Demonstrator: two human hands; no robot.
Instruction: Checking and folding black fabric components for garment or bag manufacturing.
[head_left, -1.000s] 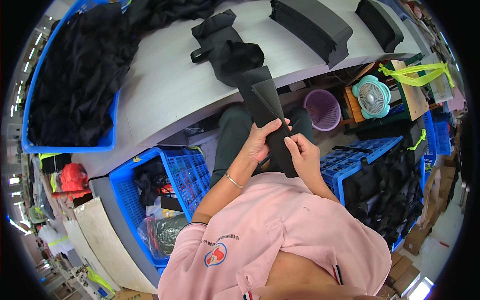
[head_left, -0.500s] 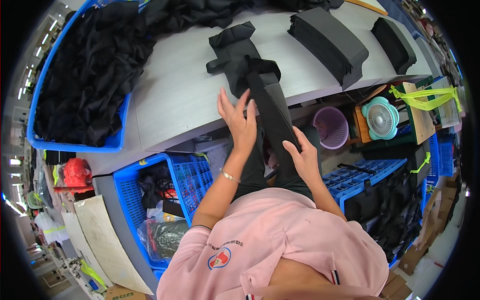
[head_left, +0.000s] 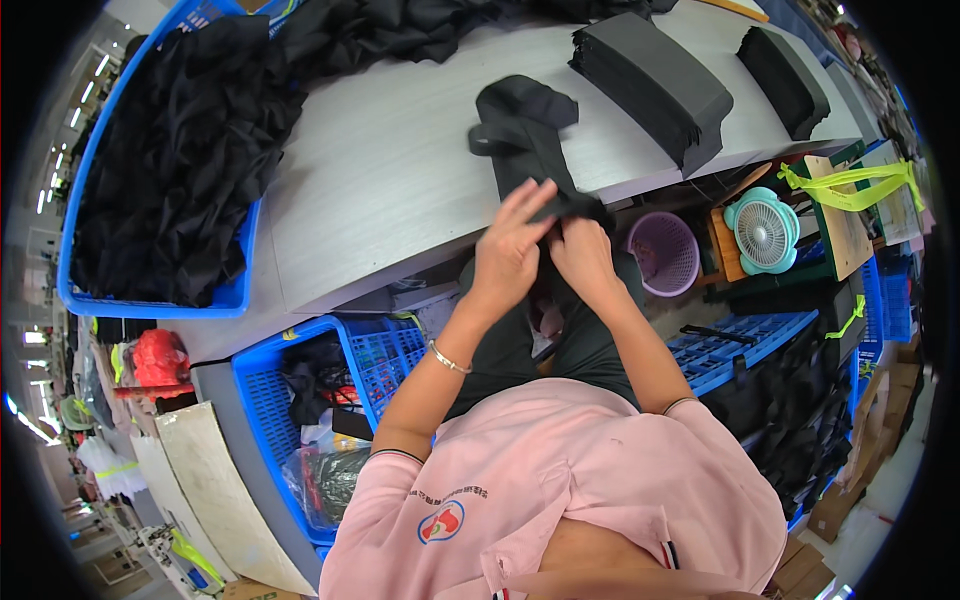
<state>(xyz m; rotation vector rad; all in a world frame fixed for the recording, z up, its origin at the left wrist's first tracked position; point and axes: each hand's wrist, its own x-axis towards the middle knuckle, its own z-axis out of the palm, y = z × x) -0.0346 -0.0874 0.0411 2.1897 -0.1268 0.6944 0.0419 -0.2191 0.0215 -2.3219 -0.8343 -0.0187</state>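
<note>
A limp piece of black fabric (head_left: 530,140) with a short side strap lies over the near edge of the grey table, its far end blurred. My right hand (head_left: 585,258) is closed on its near end, just off the table edge, knuckles up. Beside it, my left hand (head_left: 508,255) reaches across the fabric with fingers stretched out and slightly smeared; its thumb is hard to make out. The fabric under both hands is partly hidden.
Black cloth pieces fill a blue crate (head_left: 252,245) at the left. Two stacks of dark panels (head_left: 665,85) stand on the grey table (head_left: 370,170). A purple basket (head_left: 665,255), a teal fan (head_left: 762,230) and another blue crate (head_left: 385,365) are below.
My right hand has moved up and left to the table edge and closed on the fabric's near end. The long dark strip no longer hangs toward my lap; the fabric's far end has shifted right.
</note>
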